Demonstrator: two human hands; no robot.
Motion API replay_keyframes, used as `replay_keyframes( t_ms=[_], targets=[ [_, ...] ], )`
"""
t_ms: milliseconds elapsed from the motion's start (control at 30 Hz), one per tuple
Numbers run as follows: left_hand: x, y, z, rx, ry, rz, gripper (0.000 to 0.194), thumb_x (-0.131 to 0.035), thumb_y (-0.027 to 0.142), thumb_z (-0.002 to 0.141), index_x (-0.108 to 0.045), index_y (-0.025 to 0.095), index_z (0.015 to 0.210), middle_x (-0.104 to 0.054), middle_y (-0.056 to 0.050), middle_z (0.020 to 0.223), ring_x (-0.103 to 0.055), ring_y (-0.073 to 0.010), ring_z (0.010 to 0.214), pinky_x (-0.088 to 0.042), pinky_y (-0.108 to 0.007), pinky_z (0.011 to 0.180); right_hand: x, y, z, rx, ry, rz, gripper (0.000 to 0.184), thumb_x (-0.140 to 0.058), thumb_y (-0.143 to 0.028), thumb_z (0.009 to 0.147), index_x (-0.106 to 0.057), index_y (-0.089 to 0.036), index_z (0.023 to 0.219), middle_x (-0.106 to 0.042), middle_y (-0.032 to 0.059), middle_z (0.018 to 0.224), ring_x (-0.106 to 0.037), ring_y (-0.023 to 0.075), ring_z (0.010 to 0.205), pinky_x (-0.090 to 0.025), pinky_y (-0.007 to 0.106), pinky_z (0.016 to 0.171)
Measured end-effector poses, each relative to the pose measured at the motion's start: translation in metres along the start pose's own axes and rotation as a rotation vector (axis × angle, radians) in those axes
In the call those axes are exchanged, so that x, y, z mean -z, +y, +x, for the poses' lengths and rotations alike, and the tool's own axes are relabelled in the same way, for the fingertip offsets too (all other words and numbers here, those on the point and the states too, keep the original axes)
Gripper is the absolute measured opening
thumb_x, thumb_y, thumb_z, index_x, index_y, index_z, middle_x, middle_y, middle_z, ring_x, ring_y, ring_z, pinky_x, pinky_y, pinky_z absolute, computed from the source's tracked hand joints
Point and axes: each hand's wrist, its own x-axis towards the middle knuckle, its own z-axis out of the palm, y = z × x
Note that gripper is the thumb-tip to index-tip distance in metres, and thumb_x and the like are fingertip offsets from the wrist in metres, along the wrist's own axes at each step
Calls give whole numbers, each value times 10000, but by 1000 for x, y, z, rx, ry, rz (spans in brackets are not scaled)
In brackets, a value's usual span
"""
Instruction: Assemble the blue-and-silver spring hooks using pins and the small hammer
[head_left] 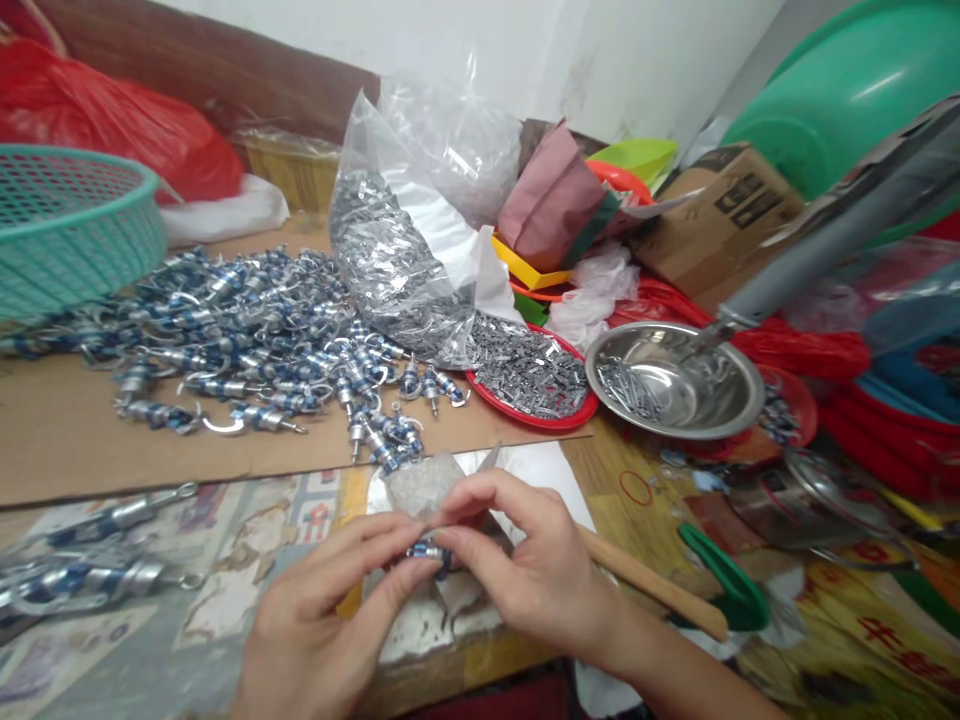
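Between the fingertips of both hands sits a small blue and silver metal part (pixel 427 551), partly covered by the fingers. My left hand (pixel 337 600) pinches it from the left, and my right hand (pixel 525 560) pinches from the right. Under and behind the hands lies a grey block (pixel 424 485) on a white sheet (pixel 551 475). A wooden handle (pixel 652 582) sticks out to the right from beneath my right hand; its other end is hidden. Beyond the hands, a large heap of similar blue and silver parts (pixel 255 330) covers a cardboard sheet (pixel 67 430).
A red plate (pixel 517 408) of small metal pieces and a steel bowl (pixel 720 400) stand behind on the right. A clear bag (pixel 397 260) of metal pieces leans at the back. On the left are a teal basket (pixel 75 230) and more assembled parts (pixel 90 580). A grey tube (pixel 832 230) slants over the bowl.
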Motion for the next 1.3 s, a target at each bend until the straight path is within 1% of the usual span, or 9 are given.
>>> replay_keyframes(
  t_ms=[200,567,700,767,867,933,1000,1167,1300],
  targets=[
    [-8,4,-4,107,123,-66,144,-789,289,589,-768,372,704,-767,25,817,-676,-265,846,-510,-357,853,-5,-2,-6,75,64,-82,151,-579,-76,765,-566,-195,857,-657,9,747,-645,135,689,-526,242,643],
    [-7,6,-2,80,136,-12,149,-804,308,558,-767,365,691,-774,25,802,-683,-248,802,-517,-339,842,-6,-5,-5,1,59,-4,202,-576,-46,746,-532,-202,867,-634,-10,750,-642,111,688,-532,206,654],
    [-5,5,0,80,73,-47,66,-772,305,600,-774,356,642,-762,5,810,-679,-251,792,-519,-346,816,-5,-5,-7,-27,44,80,189,-589,-50,761,-523,-197,861,-645,-10,747,-648,104,693,-539,191,669],
    [-3,1,2,133,9,-137,40,-764,311,608,-776,342,630,-761,-9,814,-680,-254,806,-528,-348,807,-4,-2,-12,47,48,35,201,-631,-102,776,-535,-190,929,-660,11,807,-656,119,750,-545,206,702],
    [3,-5,3,228,-50,-293,45,-767,315,603,-777,326,645,-772,-16,812,-679,-246,857,-528,-331,831,0,6,-21,361,48,-167,227,-640,-160,811,-561,-161,1024,-672,81,935,-651,155,853,-546,243,751],
    [7,-3,2,220,-78,-289,37,-756,307,621,-774,319,651,-772,-16,832,-676,-233,883,-525,-304,838,3,10,-23,573,41,-329,127,-576,-113,849,-616,-141,966,-683,98,935,-649,156,860,-540,246,766],
    [12,1,1,134,-122,-182,32,-741,302,641,-769,317,646,-763,-14,854,-675,-224,884,-519,-279,841,8,11,-23,681,18,-444,140,-535,-69,860,-660,-124,889,-702,94,900,-650,156,868,-533,245,797],
    [17,16,-2,-84,-94,65,78,-716,299,667,-763,361,676,-736,18,918,-672,-204,868,-481,-229,860,14,8,-20,727,-14,-489,131,-555,-99,857,-685,-109,875,-722,95,908,-650,175,931,-533,258,834],
    [17,20,-3,-33,-112,14,70,-704,347,666,-760,354,624,-754,27,915,-673,-216,889,-481,-206,844,11,6,-23,657,31,-412,173,-530,-104,871,-695,-145,843,-728,85,884,-674,136,827,-549,211,725]
  ],
)
